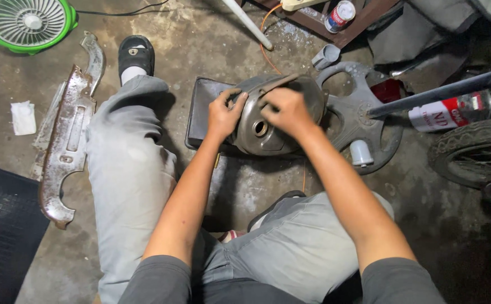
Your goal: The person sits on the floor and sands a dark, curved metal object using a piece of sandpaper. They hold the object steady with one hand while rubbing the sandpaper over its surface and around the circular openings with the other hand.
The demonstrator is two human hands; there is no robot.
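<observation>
now i am rubbing the round metal housing (262,126), which lies on the dark tray (200,112) on the floor; left hand (223,115) clasps its edge, right hand (285,110) presses an abrasive strip (276,84). next needs steady strokes.

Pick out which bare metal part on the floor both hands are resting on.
The rounded grey metal tank with a round hole, in front of the person: the left hand and right hand rest on it. The long rusty cover and spoked wheel lie untouched.
</observation>
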